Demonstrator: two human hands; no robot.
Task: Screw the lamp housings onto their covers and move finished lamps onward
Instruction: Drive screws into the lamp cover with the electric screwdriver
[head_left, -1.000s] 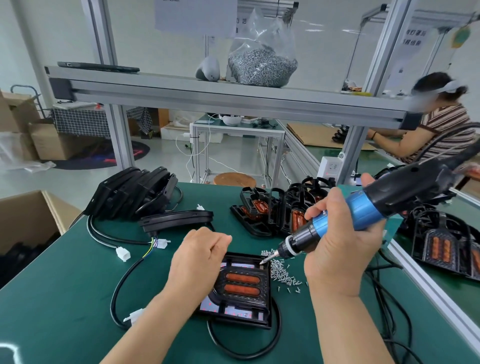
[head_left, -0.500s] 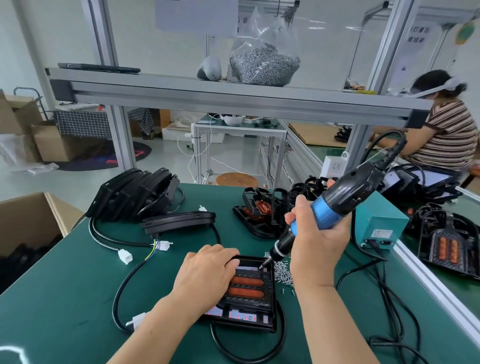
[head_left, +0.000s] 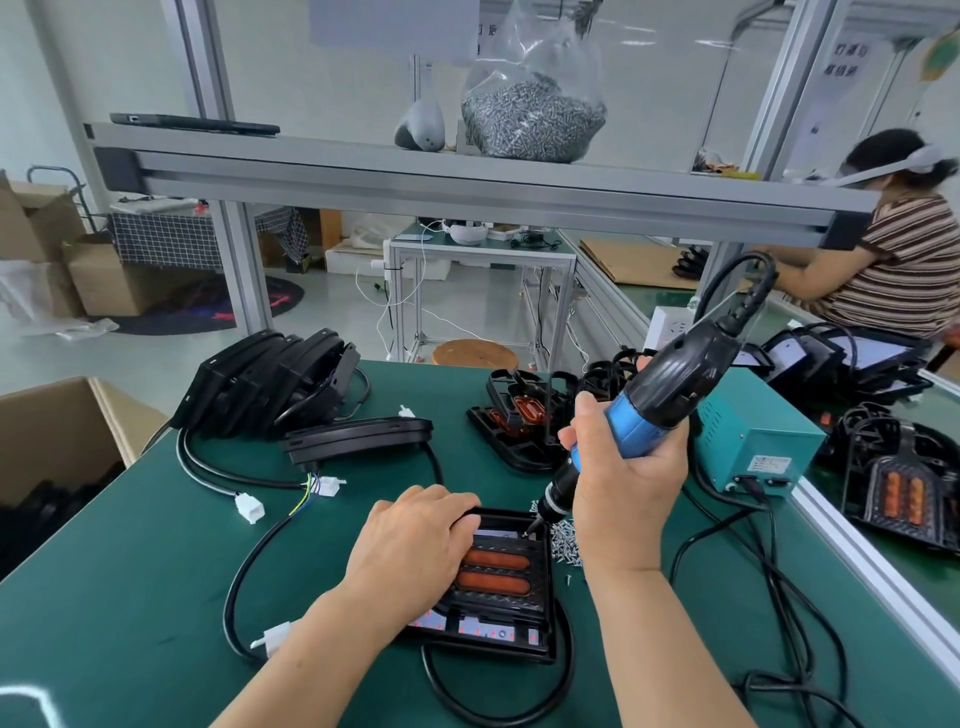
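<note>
Cardboard box (head_left: 62, 431) left, wooden stool (head_left: 475, 354) behind, striped-shirt person (head_left: 904, 265) right

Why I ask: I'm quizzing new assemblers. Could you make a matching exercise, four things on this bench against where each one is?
Things
1. bag of screws
2. electric screwdriver
3. loose screws
4. teal power box

Places
A. on the green mat, just right of the lamp
B. standing near the green mat's right edge
C. on the overhead shelf
D. gripped in the right hand

Pairs: 1-C, 2-D, 3-A, 4-B
</note>
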